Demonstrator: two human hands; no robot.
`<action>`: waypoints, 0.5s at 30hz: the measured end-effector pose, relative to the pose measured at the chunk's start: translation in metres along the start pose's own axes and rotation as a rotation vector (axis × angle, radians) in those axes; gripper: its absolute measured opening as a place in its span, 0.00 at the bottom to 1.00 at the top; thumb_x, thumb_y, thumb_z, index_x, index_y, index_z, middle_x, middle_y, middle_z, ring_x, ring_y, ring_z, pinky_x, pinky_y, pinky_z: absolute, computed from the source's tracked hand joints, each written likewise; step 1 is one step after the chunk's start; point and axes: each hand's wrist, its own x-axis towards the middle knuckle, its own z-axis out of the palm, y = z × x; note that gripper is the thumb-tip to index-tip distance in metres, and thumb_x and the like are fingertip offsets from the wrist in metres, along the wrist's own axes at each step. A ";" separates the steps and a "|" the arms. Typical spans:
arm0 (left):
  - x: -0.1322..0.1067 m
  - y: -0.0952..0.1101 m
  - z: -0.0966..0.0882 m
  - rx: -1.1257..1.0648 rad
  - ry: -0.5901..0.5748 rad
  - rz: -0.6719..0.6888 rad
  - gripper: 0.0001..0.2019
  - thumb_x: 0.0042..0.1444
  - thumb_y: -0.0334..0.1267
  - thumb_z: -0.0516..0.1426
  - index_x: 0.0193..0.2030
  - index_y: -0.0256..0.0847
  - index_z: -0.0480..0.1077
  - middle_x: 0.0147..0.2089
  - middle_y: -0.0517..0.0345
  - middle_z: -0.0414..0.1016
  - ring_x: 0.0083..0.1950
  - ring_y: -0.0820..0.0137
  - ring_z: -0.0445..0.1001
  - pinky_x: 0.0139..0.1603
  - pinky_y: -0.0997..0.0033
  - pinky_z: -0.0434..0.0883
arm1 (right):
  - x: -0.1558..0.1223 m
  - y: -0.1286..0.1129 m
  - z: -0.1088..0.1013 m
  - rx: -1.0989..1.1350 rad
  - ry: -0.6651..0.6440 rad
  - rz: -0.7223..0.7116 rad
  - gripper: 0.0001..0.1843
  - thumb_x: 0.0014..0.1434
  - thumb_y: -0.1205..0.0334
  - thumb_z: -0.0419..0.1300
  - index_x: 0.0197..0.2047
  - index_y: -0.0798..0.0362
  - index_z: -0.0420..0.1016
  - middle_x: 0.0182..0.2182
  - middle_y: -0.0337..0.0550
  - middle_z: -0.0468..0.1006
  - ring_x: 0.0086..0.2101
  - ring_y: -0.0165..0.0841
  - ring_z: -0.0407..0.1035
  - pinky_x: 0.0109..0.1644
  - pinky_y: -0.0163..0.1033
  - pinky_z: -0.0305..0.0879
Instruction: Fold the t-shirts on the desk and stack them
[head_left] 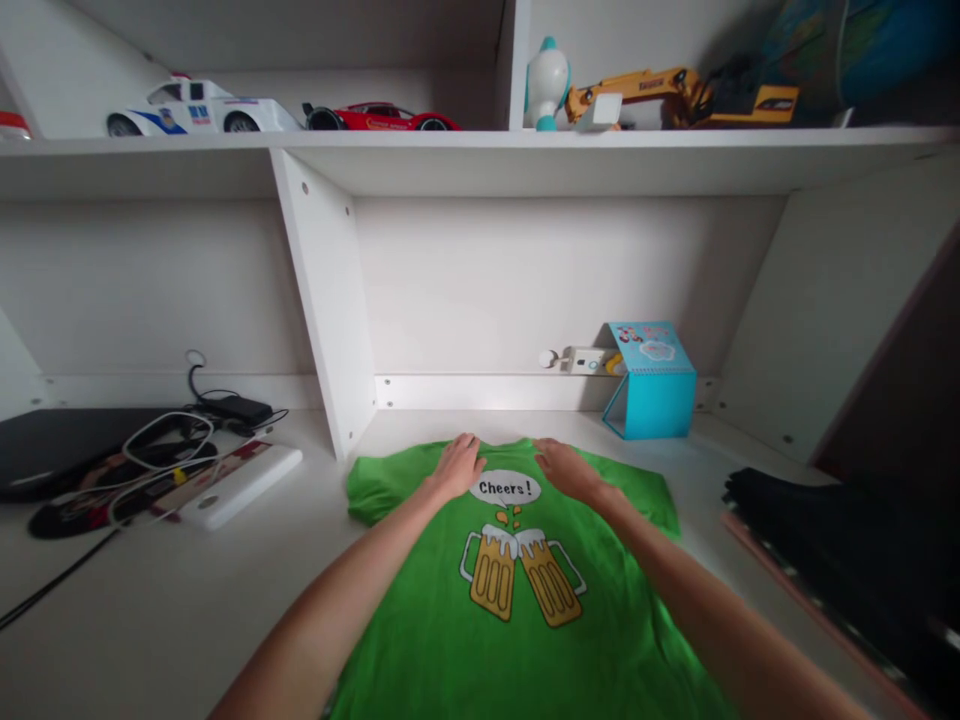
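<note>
A green T-shirt [420, 620] lies spread flat on the white desk [187, 600], its print of two beer mugs and the word "Cheers!" facing up. My left hand [459, 463] rests flat on the shirt near the collar, left of the speech bubble, fingers stretched out. My right hand [562, 466] lies flat on the shirt just right of the bubble, fingers also extended. Neither hand holds anything.
A blue box [652, 385] stands at the back right by a wall socket [581, 360]. A laptop [52, 450], cables [161, 440] and a white slab [240, 482] lie at left. Dark folded fabric [840, 560] lies at right. Toy cars [202, 108] and an excavator [675, 95] sit on the shelf.
</note>
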 end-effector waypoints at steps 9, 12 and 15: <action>0.020 -0.019 0.016 -0.020 -0.211 -0.159 0.36 0.55 0.61 0.35 0.66 0.45 0.39 0.68 0.60 0.31 0.67 0.54 0.29 0.63 0.46 0.38 | 0.036 0.008 0.049 0.080 -0.128 0.183 0.42 0.55 0.33 0.34 0.65 0.51 0.39 0.64 0.45 0.42 0.61 0.49 0.32 0.59 0.60 0.37; 0.015 -0.027 -0.002 -0.045 -0.212 -0.152 0.33 0.57 0.57 0.39 0.66 0.43 0.42 0.68 0.56 0.34 0.67 0.57 0.33 0.63 0.50 0.43 | 0.031 0.006 0.032 0.082 -0.133 0.153 0.40 0.58 0.37 0.34 0.65 0.53 0.39 0.64 0.49 0.43 0.61 0.49 0.37 0.58 0.60 0.42; -0.014 -0.059 -0.030 -0.061 -0.105 -0.175 0.33 0.55 0.52 0.45 0.63 0.34 0.49 0.66 0.45 0.44 0.66 0.57 0.44 0.61 0.58 0.50 | 0.007 -0.004 0.010 0.070 -0.110 0.066 0.39 0.58 0.39 0.39 0.65 0.54 0.42 0.64 0.49 0.44 0.61 0.46 0.39 0.58 0.55 0.46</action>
